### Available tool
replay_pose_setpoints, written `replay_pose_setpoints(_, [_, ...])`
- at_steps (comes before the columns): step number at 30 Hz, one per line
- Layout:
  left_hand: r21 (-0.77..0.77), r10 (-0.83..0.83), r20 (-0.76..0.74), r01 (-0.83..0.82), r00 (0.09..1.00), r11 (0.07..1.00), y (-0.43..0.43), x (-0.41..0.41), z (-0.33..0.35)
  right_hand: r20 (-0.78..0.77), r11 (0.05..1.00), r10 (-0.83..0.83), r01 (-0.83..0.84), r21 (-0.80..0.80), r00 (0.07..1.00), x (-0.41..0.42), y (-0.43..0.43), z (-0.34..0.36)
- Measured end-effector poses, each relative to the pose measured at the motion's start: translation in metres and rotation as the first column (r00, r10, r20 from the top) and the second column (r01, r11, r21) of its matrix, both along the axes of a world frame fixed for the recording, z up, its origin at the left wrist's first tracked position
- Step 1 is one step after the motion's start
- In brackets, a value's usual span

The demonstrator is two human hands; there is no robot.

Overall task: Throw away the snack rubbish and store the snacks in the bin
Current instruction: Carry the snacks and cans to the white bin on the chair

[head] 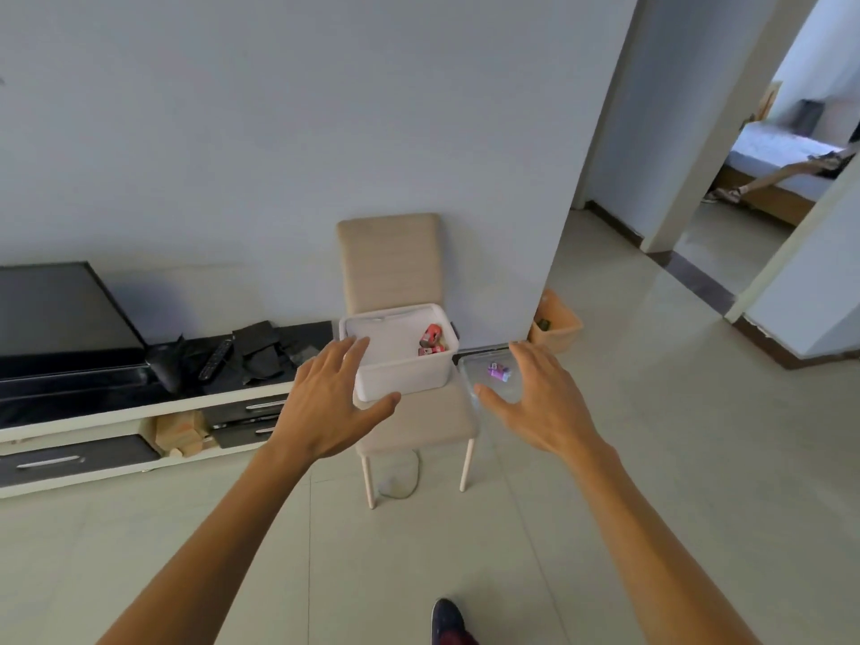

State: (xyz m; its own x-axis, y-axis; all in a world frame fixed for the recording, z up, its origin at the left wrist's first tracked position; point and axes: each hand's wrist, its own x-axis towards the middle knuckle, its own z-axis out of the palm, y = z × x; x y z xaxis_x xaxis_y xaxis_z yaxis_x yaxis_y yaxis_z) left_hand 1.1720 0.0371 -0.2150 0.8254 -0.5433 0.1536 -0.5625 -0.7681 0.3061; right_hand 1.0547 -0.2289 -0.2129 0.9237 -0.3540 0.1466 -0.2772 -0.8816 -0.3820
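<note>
Head view: your left hand (335, 402) and right hand (544, 405) are spread wide and empty, held out toward the white bin (405, 381) on the chair (388, 258). Red snacks (430, 339) already lie inside. 1 purple packet (499, 371) sits outside to its right, probably yet to be dealt with.

Head-height view down toward bin (406, 375)

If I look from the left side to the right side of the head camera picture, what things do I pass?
TV → remote control → white bin holding red snack packs → small purple packet → orange basket → bed through the doorway.
</note>
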Motion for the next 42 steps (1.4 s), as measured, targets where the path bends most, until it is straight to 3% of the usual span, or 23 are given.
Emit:
replay_pose_setpoints(10, [0.023,0.088,-0.101,-0.087,0.991,0.996,-0.112,0.157,-0.027,-0.164,0.996,0.091,-0.093,-0.008,0.982,0.191,-0.105,-0.026])
replay_pose_setpoints(15, [0.068,0.104,-0.153,-0.095,0.983,0.993,-0.151,0.236,-0.049,-0.146,0.990,0.136,-0.130,0.051,0.980,0.264,-0.129,-0.047])
replay_pose_setpoints(27, [0.132,-0.019,-0.327,0.065,0.945,0.989,-0.248,0.424,-0.126,-0.373,0.996,0.089,-0.073,0.057,0.924,0.418,-0.190,-0.128])
replay_pose_setpoints(37, [0.200,0.078,-0.527,0.034,0.846,0.979,-0.344,0.527,-0.309,-0.531,0.938,0.301,-0.346,0.015,0.792,0.536,-0.239,-0.330])
replay_pose_setpoints(42, [0.225,0.118,-0.590,0.022,0.799,0.974,-0.375,0.553,-0.403,-0.531,0.890,0.374,-0.455,-0.025,0.760,0.561,-0.240,-0.406])
